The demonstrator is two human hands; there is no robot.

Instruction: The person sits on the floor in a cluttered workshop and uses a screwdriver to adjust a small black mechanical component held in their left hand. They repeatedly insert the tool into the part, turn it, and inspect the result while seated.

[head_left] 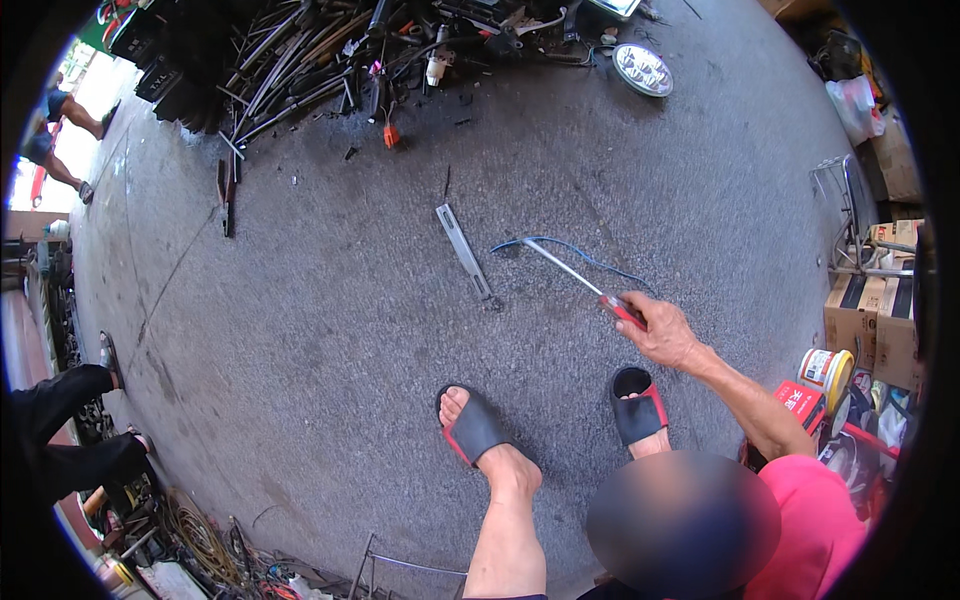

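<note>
My right hand (pixel 658 330) comes in from the right under a pink sleeve, with its fingers closed round the red handle of a screwdriver (pixel 572 273). The long metal shaft points to the upper left. Its tip meets or lies over a thin blue wire (pixel 590 258) curving across the ground; I cannot tell whether they touch. Left of the tip lies a narrow grey metal bar (pixel 461 250) with a slot near its upper end, and a thin dark piece (pixel 447 181) lies just beyond it. My left hand is out of view.
A heap of metal rods and parts (pixel 310 60) lies at the far side, with a round lamp (pixel 642 70) to its right. Pliers (pixel 227 198) rest at the left. Cardboard boxes (pixel 855 315) and a bucket (pixel 822 370) stand at right. Other people's legs (pixel 85 400) show at left.
</note>
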